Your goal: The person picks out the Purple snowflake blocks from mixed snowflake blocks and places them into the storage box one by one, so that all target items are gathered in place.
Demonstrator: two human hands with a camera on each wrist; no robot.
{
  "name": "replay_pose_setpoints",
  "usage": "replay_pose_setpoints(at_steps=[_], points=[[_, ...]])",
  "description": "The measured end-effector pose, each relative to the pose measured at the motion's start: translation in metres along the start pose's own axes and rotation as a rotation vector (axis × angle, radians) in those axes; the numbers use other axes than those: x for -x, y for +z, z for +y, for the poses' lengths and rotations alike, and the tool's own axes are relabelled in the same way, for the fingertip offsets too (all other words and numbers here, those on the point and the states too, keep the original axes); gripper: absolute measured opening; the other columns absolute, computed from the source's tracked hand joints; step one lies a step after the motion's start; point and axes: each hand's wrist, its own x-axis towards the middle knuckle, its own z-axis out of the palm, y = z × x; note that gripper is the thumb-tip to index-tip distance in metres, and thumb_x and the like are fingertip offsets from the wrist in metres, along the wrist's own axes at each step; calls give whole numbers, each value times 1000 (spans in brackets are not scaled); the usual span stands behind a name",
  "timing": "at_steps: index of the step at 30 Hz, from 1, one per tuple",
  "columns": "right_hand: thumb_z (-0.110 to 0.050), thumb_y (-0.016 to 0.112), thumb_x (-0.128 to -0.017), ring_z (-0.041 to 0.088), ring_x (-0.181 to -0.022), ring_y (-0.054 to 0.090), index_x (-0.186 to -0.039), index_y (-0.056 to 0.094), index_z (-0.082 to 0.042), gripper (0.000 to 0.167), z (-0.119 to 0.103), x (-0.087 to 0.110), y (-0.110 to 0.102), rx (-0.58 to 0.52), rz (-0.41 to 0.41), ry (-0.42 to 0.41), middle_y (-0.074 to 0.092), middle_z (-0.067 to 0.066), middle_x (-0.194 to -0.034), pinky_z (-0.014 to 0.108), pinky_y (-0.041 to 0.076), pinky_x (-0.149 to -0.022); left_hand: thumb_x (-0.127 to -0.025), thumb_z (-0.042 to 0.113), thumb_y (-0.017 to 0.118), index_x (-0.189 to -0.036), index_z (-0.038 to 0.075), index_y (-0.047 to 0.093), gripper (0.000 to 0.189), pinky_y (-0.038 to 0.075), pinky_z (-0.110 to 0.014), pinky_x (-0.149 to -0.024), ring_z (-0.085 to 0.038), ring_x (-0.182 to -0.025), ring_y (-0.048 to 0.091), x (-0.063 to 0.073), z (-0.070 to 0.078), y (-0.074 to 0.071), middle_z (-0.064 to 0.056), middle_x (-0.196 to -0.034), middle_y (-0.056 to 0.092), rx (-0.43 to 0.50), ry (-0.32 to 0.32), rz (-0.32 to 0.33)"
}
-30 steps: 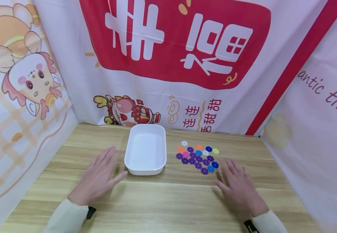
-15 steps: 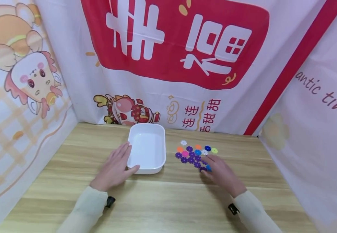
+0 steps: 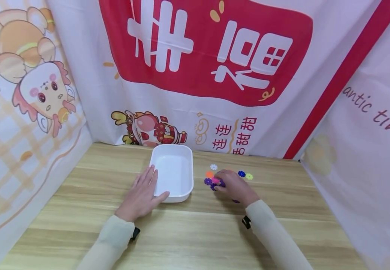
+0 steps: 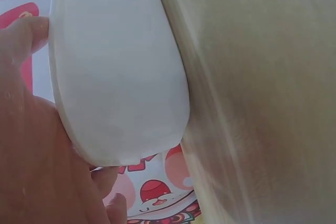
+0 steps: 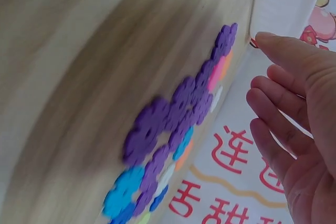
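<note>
A white tray [image 3: 173, 172] stands on the wooden table. My left hand [image 3: 139, 197] rests along its left side with straightish fingers, fingertips at the left rim and thumb at the front rim. In the left wrist view that hand borders the tray [image 4: 121, 66]. My right hand [image 3: 237, 187] is over the flower-shaped plastic discs, hiding many of them. The right wrist view shows its fingers [image 5: 278, 98] loosely bent and apart, nothing between them. Purple discs [image 5: 147, 129] dominate the cluster; a blue disc [image 5: 123, 190], a pink one [image 3: 216, 180] and an orange one [image 3: 209, 174] lie among them.
A white disc [image 3: 213, 167], a dark blue disc [image 3: 241, 174] and a yellow-green disc [image 3: 249, 176] lie at the cluster's far side. Printed cloth [image 3: 198, 90] hangs behind the table [image 3: 188, 240] and on both sides. Each wrist has a black strap.
My left hand has moved right, from beside the tray to its left rim and front corner. The right hand has moved left from beside the discs to over them.
</note>
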Motion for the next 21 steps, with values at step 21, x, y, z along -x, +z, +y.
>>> replay_pose_setpoints(at_steps=[21], points=[[-22,82,-94,16,-103,69,-120,75,-12,29,-7,-35,22,-28,-56,61,76,1,-110,38,63,-97,-104,67,47,-164,-9,16,103,13,-60,-135,-42,-166,5,-2,1,0,-24,-177,5,0,-24,-59]])
